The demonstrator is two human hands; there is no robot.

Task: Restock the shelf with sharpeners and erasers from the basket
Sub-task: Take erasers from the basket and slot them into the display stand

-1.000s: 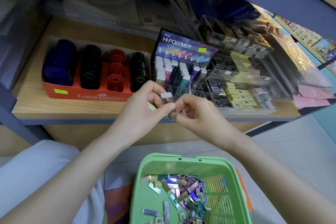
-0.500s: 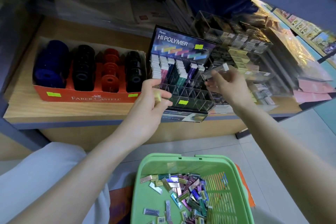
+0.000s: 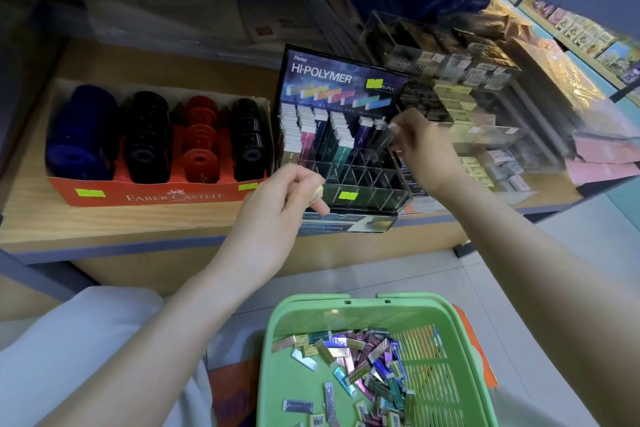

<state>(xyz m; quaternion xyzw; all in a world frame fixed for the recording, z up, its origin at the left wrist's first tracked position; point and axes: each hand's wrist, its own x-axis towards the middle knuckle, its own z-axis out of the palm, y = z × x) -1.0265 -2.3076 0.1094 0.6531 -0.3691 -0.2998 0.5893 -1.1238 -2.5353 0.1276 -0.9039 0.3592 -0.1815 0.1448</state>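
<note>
Since half a second ago, your right hand has lowered its slim grey-sleeved eraser from above the black Hi-Polymer display rack into a right-hand slot. Fingertips pinch its white top end; its long axis stands nearly upright, tilted slightly right. Your left hand stays curled in front of the rack's clear lower compartments, closed around a small yellowish eraser peeking out. Beyond, the red cardboard tray of barrel sharpeners looks full. Below, the green plastic basket holds dozens of loose coloured erasers, and several rack slots sit vacant, so most restocking likely remains.
</note>
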